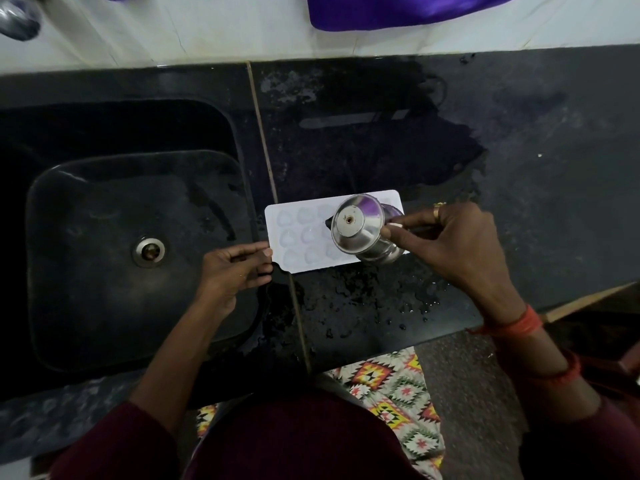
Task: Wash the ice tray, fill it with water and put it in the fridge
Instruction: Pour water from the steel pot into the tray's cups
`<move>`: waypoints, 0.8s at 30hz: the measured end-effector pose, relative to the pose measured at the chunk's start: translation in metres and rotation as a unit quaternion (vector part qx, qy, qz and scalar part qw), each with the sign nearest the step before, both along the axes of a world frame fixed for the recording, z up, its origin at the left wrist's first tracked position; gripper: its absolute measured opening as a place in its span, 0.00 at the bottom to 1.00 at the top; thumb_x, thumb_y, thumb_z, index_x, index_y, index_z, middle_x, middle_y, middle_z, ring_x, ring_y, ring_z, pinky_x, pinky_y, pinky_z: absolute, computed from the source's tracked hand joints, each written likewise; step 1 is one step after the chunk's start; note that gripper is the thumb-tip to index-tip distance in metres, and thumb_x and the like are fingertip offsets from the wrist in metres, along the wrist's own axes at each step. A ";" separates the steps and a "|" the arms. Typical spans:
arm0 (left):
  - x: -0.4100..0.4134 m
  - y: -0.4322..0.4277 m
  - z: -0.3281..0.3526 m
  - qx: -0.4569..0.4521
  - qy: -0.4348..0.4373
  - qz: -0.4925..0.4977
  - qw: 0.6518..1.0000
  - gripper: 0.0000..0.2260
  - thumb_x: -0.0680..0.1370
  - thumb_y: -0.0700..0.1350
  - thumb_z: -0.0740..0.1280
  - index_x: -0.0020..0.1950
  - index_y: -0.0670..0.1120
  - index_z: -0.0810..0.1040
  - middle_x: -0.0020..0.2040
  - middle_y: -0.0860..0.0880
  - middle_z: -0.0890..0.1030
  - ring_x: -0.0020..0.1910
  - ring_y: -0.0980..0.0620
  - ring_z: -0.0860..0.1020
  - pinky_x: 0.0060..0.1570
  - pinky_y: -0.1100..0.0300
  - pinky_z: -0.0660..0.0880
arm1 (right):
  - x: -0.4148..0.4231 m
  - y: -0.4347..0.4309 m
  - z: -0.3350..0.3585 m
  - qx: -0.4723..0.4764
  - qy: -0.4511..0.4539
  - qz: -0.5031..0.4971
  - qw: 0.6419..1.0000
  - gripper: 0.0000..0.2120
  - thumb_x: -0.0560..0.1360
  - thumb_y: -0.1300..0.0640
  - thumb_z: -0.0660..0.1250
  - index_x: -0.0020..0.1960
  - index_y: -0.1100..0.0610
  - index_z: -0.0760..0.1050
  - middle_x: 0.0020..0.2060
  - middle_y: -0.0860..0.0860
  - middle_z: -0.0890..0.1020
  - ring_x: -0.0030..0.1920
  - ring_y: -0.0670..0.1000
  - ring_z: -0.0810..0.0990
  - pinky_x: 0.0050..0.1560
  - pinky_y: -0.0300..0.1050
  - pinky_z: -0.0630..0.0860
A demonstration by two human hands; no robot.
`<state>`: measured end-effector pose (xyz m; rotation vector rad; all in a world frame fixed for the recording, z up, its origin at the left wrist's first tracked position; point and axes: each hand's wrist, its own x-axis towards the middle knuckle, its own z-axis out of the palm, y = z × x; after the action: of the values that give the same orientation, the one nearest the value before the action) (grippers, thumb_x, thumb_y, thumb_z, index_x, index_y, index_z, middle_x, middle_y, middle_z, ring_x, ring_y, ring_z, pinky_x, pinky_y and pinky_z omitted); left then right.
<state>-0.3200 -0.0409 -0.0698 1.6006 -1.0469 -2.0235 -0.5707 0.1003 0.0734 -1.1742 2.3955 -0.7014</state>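
Now left hand (232,268) pinches the ice tray (298,237), right hand (450,244) grips steel pot (356,225).

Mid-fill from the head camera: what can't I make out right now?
Right-end cells of the ice tray: head view, covered by the tilted steel pot in the right hand.
Water level in uncovered cells: too faint against white plastic.
Pot's mouth and any stream: hidden behind its base.
The tap, top left: blurred, cut by the edge.
The purple item, top: cut off by the frame.
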 end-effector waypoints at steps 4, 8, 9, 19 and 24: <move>0.003 0.000 -0.001 0.001 -0.003 -0.004 1.000 0.06 0.73 0.39 0.76 0.49 0.44 0.85 0.37 0.47 0.86 0.33 0.55 0.83 0.34 0.61 0.82 | 0.002 0.000 -0.001 -0.002 0.007 0.001 1.000 0.14 0.67 0.38 0.77 0.46 0.46 0.88 0.36 0.43 0.86 0.35 0.40 0.84 0.40 0.41 0.80; 0.004 0.000 -0.003 0.003 -0.004 -0.003 1.000 0.05 0.73 0.39 0.76 0.49 0.44 0.86 0.38 0.46 0.87 0.34 0.55 0.83 0.34 0.61 0.82 | 0.002 -0.001 -0.001 -0.001 0.010 0.004 1.000 0.14 0.67 0.37 0.77 0.46 0.45 0.87 0.35 0.44 0.86 0.34 0.41 0.83 0.39 0.41 0.79; 0.004 0.000 -0.003 0.004 -0.004 -0.002 1.000 0.05 0.73 0.39 0.76 0.48 0.44 0.86 0.38 0.46 0.87 0.33 0.55 0.83 0.34 0.61 0.81 | 0.002 -0.001 0.000 -0.001 0.010 0.005 1.000 0.14 0.67 0.37 0.76 0.46 0.44 0.87 0.34 0.44 0.86 0.33 0.42 0.83 0.39 0.42 0.79; 0.003 0.000 -0.002 0.005 0.000 -0.005 1.000 0.05 0.74 0.39 0.75 0.50 0.43 0.85 0.38 0.47 0.86 0.33 0.55 0.83 0.34 0.61 0.81 | 0.003 -0.001 0.002 0.006 0.007 0.007 1.000 0.13 0.67 0.39 0.77 0.46 0.46 0.87 0.36 0.41 0.85 0.35 0.37 0.82 0.39 0.39 0.79; 0.002 0.002 0.000 0.007 -0.002 -0.002 1.000 0.05 0.74 0.38 0.75 0.49 0.43 0.85 0.37 0.47 0.86 0.33 0.56 0.83 0.34 0.61 0.82 | 0.001 0.000 0.002 0.007 0.010 0.009 1.000 0.13 0.67 0.39 0.77 0.46 0.45 0.87 0.33 0.39 0.83 0.34 0.35 0.81 0.36 0.35 0.75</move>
<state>-0.3181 -0.0388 -0.0700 1.6120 -1.0394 -2.0355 -0.5693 0.1006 0.0750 -1.2008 2.3996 -0.6695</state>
